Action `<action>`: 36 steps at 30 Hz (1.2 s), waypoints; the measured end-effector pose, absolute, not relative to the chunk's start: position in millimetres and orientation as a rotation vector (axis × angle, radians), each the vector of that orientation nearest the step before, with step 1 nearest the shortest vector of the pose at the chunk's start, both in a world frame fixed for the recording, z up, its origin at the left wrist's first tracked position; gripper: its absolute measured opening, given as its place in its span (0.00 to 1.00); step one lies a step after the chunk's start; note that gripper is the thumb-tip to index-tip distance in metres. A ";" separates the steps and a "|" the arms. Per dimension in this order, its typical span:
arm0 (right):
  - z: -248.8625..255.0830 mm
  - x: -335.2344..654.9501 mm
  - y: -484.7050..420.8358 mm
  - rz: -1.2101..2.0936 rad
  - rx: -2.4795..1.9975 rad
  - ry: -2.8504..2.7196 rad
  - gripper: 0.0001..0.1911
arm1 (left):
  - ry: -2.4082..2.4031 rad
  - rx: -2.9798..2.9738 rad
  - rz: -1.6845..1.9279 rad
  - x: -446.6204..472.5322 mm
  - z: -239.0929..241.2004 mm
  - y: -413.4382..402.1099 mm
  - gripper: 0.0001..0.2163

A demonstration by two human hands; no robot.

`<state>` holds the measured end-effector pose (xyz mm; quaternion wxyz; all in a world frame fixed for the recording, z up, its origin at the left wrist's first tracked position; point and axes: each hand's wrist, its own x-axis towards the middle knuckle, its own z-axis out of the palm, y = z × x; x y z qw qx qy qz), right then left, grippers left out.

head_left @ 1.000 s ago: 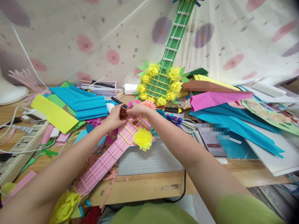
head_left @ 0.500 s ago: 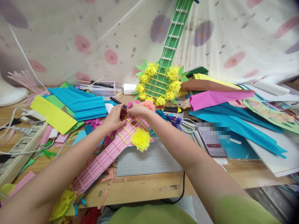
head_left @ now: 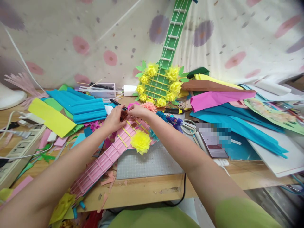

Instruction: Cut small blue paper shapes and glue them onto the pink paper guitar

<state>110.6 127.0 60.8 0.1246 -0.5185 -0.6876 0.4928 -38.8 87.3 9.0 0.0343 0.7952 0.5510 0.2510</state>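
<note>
A pink paper guitar [head_left: 98,167] lies slantwise on the table, its neck toward the lower left. My left hand [head_left: 115,120] is closed around a dark brown crumpled paper flower [head_left: 123,116] over the guitar's body. Close beside it, the fingers of my right hand [head_left: 136,111] are pinched together at the flower's edge; what lies between them is hidden. A yellow paper flower [head_left: 140,142] sits on the guitar body below my right wrist. Coral [head_left: 149,106] and teal paper flowers [head_left: 161,116] show past my right forearm.
A green guitar [head_left: 166,59] ringed with yellow flowers leans at the back. Under the pink guitar is a grey cutting mat [head_left: 147,163]. Blue crepe paper [head_left: 87,109] lies left; a glue gun [head_left: 174,122], scissors [head_left: 189,126] and phone [head_left: 212,144] lie right. A power strip [head_left: 20,155] stands at far left.
The whole view has shifted slightly, so things sit a little further left. Both hands stay at the brown flower, with barely any visible finger movement.
</note>
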 end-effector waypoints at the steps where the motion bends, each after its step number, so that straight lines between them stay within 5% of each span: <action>1: 60.5 111.1 126.9 1.466 -1.500 -1.982 0.08 | 1.693 2.451 0.770 -39.1 8.7 87.2 0.31; 7: 59.9 121.4 123.1 1.639 -1.380 -1.754 0.09 | 1.719 2.457 0.715 -39.0 9.7 86.2 0.31; 15: 73.1 178.7 96.5 1.373 -1.294 -1.855 0.10 | 1.687 2.365 0.798 -57.5 25.8 76.8 0.33; 20: 62.6 222.9 78.8 1.087 -1.260 -1.982 0.02 | 1.925 1.849 1.173 -72.5 39.8 73.3 0.21; 24: 55.4 239.9 61.0 1.044 -1.316 -2.061 0.08 | 2.041 1.700 1.144 -63.1 47.1 73.5 0.12; 36: 22.9 318.0 23.6 0.957 -1.732 -2.068 0.15 | 1.635 1.510 0.349 -69.0 52.1 36.2 0.39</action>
